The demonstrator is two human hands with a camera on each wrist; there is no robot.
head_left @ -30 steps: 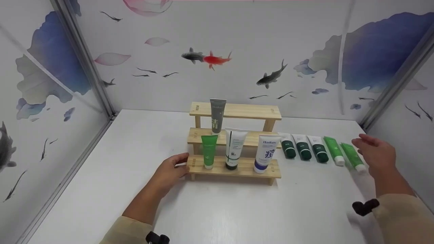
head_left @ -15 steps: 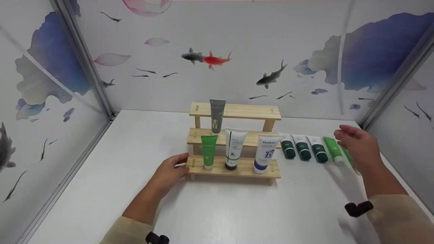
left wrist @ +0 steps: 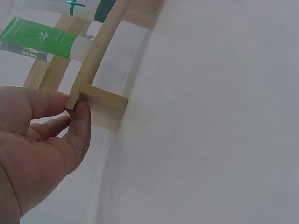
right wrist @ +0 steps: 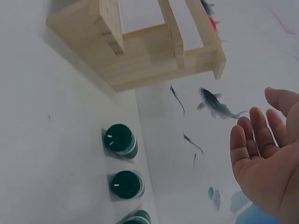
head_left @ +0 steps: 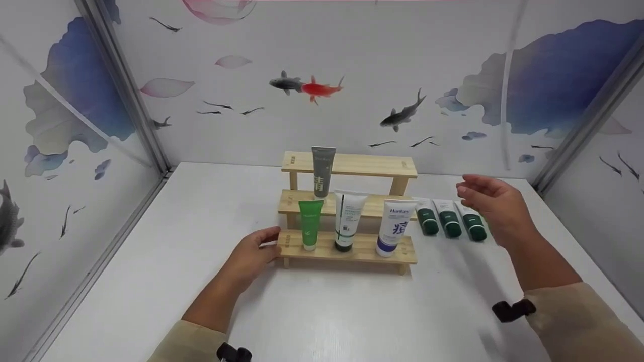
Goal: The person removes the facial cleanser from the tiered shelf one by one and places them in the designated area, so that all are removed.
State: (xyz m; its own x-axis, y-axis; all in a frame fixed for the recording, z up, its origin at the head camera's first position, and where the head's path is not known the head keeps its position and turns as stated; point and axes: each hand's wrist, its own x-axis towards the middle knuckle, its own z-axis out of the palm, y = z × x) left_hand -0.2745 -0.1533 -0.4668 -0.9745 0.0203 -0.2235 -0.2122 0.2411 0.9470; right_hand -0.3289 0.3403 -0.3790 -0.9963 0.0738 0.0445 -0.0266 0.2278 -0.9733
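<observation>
My left hand [head_left: 254,255] pinches the left end of the lowest board of a three-tier wooden display stand [head_left: 372,163]; thumb and fingertips meet the corner in the left wrist view. On that board stand a small green tube [head_left: 310,223], a white tube with a dark cap [head_left: 349,221] and a white tube with a blue lower band [head_left: 394,226]. A grey tube [head_left: 323,171] stands upright on the middle tier. My right hand [head_left: 495,207] is raised with relaxed fingers, holding nothing, over the row of tubes at the right.
Three white tubes with dark green lower ends lie beside the stand: the nearest one [head_left: 427,221], a middle one [head_left: 450,223] and an outer one [head_left: 474,229], partly covered by my hand. A wall painted with fish [head_left: 322,89] closes off the back.
My right hand has moved left, from beside the two green tubes to over the dark green ended ones, and now hides the green tubes. The left hand and stand have stayed put.
</observation>
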